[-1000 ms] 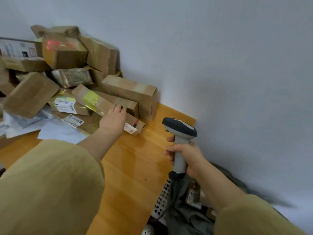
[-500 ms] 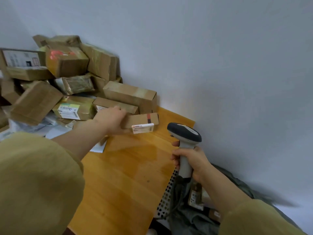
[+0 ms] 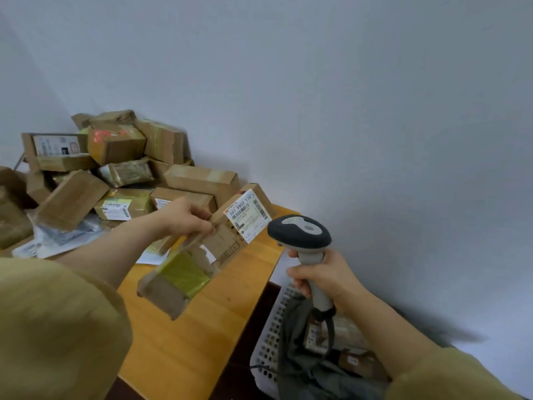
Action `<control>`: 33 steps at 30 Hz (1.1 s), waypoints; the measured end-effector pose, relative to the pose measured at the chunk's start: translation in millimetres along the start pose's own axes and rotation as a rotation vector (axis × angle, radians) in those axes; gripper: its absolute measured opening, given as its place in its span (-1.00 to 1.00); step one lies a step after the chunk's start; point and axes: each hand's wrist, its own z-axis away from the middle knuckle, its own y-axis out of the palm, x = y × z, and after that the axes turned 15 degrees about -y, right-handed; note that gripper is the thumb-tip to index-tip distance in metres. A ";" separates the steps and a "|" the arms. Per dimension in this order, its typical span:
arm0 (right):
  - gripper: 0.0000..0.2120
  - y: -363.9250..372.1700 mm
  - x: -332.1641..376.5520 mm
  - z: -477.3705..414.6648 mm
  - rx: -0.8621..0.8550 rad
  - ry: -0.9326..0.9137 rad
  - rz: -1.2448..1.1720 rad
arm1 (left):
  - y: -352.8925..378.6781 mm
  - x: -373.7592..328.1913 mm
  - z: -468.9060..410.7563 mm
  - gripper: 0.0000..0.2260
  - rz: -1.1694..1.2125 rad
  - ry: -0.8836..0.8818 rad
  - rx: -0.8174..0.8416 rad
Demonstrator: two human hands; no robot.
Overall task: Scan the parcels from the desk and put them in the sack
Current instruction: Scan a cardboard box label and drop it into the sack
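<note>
My left hand (image 3: 184,217) grips a long cardboard parcel (image 3: 222,241) with yellow-green tape, lifted off the wooden desk (image 3: 202,342) and tilted, its white barcode label (image 3: 248,215) facing up and right. My right hand (image 3: 323,277) holds a grey and black barcode scanner (image 3: 300,235) by its handle, the head just right of the label, a small gap between them. A pile of cardboard parcels (image 3: 115,168) sits at the desk's far left against the wall. The grey sack (image 3: 305,368) hangs in a white perforated basket (image 3: 269,333) below the desk's right edge, with parcels inside.
White paper mailers and sheets (image 3: 57,241) lie on the desk under the pile. A plain grey wall (image 3: 375,111) runs behind the desk and basket. The scanner's cable drops into the sack. My yellow sleeves fill the lower corners.
My left hand pulled the long parcel out of the pile, lifted it off the desk and turned it so the label faces the scanner. The scanner stayed near the desk's right corner.
</note>
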 end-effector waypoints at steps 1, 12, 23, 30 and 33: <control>-0.79 -2.5 1.0 6.0 0.002 -0.001 0.019 | 3.2 -4.2 4.2 -0.79 -0.001 -0.007 0.003; -0.84 -17.2 13.2 46.8 0.018 -0.051 0.215 | 22.9 -30.4 31.9 -0.70 -0.102 -0.013 -0.032; -0.85 -27.9 19.2 60.0 -0.024 -0.087 0.355 | 26.8 -48.9 37.8 -0.82 -0.145 0.025 -0.023; -0.86 -31.0 17.6 65.4 -0.061 -0.086 0.335 | 29.8 -61.5 34.3 -0.77 -0.172 0.039 -0.030; -0.86 -32.8 18.2 66.2 -0.055 -0.088 0.335 | 31.0 -65.6 31.5 -0.76 -0.185 0.052 -0.025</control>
